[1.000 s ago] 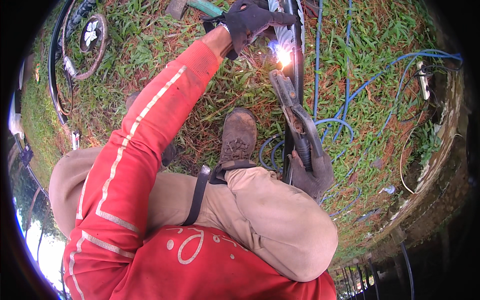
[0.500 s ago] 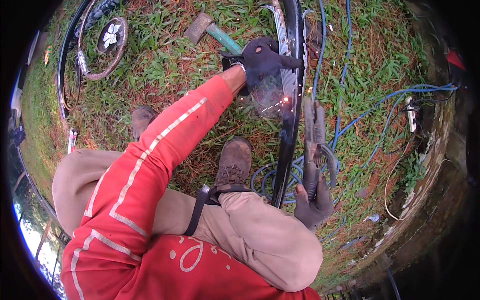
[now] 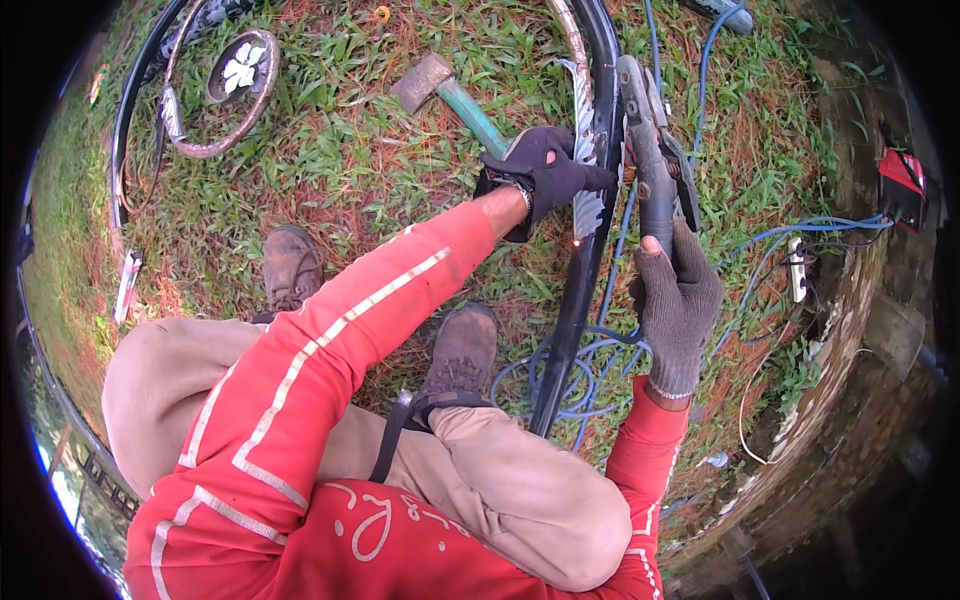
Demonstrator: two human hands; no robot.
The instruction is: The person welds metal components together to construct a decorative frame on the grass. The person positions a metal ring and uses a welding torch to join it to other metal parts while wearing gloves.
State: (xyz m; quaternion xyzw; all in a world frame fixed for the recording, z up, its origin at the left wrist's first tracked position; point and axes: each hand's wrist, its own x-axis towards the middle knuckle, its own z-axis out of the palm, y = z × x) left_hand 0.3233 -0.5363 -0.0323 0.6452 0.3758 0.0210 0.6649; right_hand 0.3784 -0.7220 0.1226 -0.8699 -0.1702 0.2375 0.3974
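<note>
My left hand, in a dark glove, has its fingers closed on a silver metal leaf, holding it against a black curved metal tube. A tiny orange glow shows on the tube just below the leaf's lower tip. On the tube's right side, my right hand, in a grey knitted glove, grips the handle of a welding electrode holder pointing up and away. I cannot make out an electrode in its jaws. Beside my left hand lies a hammer with a teal handle, its end partly hidden by the glove.
Blue cables coil on the grass under the tube and run to a red and black machine at the right. A white power strip lies near it. Curled metalwork with a white flower rests at far left. My boots are close.
The sparks at the tube have gone, leaving a small glow. My right hand has moved up and right with the electrode holder, and its forearm now shows. My left hand stays at the leaf.
</note>
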